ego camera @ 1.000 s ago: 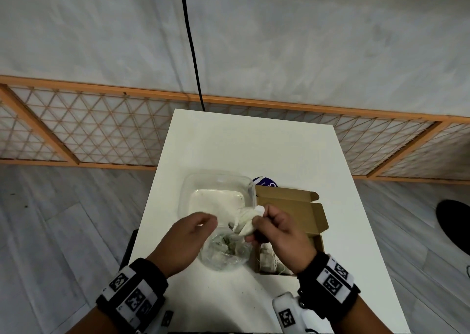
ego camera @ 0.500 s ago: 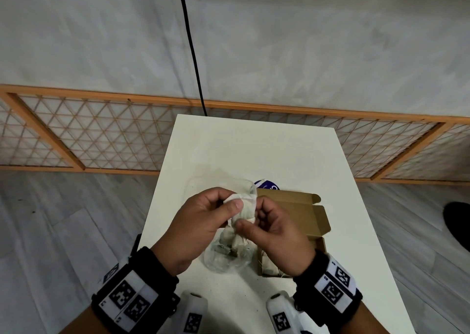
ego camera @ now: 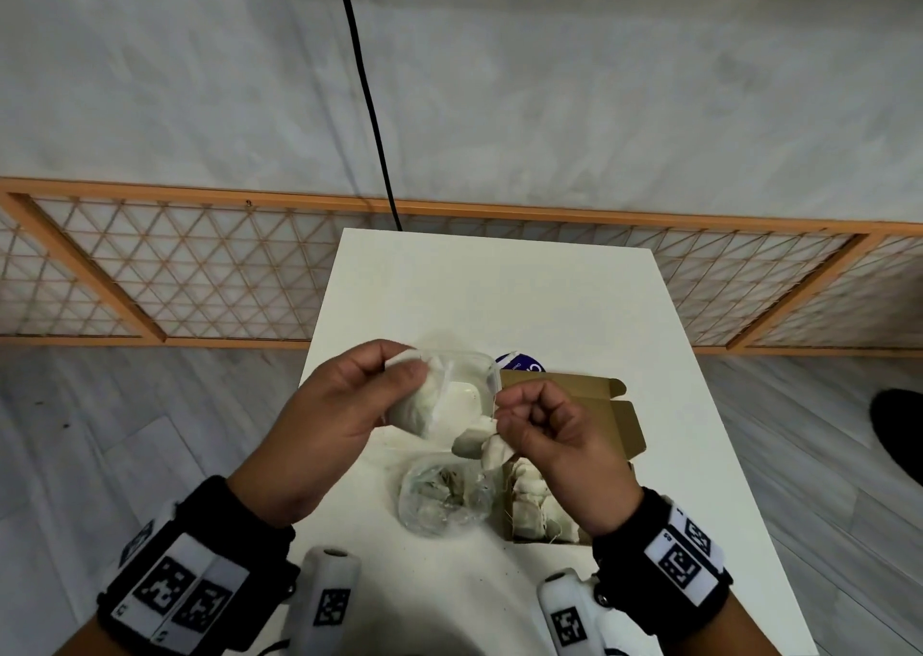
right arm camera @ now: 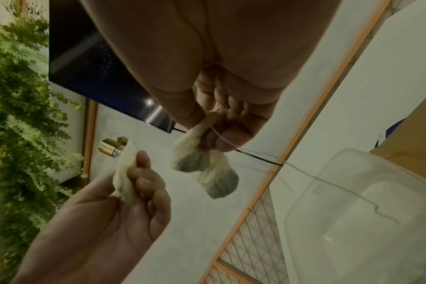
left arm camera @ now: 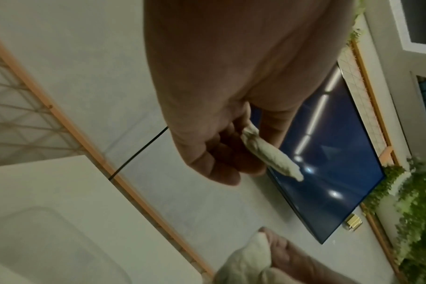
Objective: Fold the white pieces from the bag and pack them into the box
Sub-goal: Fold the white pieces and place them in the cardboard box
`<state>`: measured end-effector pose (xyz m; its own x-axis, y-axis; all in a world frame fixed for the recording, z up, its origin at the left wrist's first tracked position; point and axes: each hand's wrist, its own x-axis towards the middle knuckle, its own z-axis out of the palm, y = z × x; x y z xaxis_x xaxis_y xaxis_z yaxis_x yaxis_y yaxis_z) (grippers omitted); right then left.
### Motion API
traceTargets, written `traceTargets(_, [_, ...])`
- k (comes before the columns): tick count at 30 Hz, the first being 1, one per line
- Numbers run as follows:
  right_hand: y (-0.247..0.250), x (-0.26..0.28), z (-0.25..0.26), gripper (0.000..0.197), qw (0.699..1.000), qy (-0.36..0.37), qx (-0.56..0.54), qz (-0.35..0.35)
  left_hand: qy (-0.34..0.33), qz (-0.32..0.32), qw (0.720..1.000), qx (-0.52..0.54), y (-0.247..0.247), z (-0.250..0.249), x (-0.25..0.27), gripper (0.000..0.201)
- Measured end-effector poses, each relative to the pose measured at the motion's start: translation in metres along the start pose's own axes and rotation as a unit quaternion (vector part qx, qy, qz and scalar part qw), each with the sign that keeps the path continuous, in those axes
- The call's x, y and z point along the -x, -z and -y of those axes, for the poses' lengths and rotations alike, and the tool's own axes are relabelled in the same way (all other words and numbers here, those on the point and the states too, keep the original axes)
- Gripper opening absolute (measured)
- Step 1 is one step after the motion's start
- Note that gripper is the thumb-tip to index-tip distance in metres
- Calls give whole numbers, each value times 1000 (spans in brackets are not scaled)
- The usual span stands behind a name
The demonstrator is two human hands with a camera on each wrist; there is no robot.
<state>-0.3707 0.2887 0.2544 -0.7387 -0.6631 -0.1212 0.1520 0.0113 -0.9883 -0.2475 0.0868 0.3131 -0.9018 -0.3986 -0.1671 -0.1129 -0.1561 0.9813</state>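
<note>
White pieces: two in hand, both held above the table (ego camera: pixel 499 286).

Head view: my left hand (ego camera: pixel 329 421) pinches one white piece (ego camera: pixel 417 406) by its top, thumb against fingers. My right hand (ego camera: pixel 554 435) is curled round a second piece (ego camera: pixel 477 443) just over the near end of the box (ego camera: pixel 589 406). Clear bag (ego camera: pixel 439 498) lies at the table's near edge, touching the box's left side, more pieces inside. Folded pieces already sit in the box. A clear tub (ego camera: pixel 487 373) stands behind my hands. Blue object (ego camera: pixel 519 362) behind the box: lettering too small to read.

Left wrist view: piece (left arm camera: pixel 270 151) sticks out between my thumb and fingers, flattened.

Right wrist view: piece (right arm camera: pixel 202 163) hangs doubled from my pinch; a thread (right arm camera: pixel 328 182) trails loose.

Risk, my judgement: the thread could snag my fingers or the tub and undo the fold; a light pinch could drop either piece.

Markers on the wristbands only; no readable text.
</note>
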Motion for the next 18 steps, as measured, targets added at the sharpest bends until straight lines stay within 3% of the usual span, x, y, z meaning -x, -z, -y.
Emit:
traceTargets(3, [1, 0, 7, 18, 1000, 12, -14, -4, 13, 65, 997, -46, 0, 4, 6, 17])
traceTargets(7, [-2, 0, 18, 20, 999, 22, -24, 7, 1, 87, 990, -110, -11, 14, 9, 16])
traceTargets(13, [-12, 4, 29, 29, 998, 53, -44, -3, -82, 65, 988, -113, -27, 22, 10, 9])
traceTargets(18, [-16, 9, 33, 24, 996, 75, -47, 1, -84, 21, 992, -94, -32, 20, 10, 7])
